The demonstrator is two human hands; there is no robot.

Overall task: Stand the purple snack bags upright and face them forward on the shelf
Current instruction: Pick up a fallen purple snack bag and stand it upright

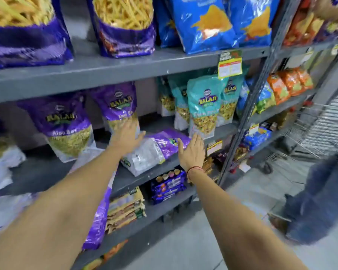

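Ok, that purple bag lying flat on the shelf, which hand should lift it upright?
Probably the right hand: it's open beside the top end of the flat purple bag. The left hand is also open but rests against the upright purple bag behind.

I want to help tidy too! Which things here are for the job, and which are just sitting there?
For the job: flat-lying purple plastic snack bag; upright purple Aloo Sev bags; grey metal shelf; both hands, left, right.
Just there: teal snack bags; blue chip bags; orange packets.
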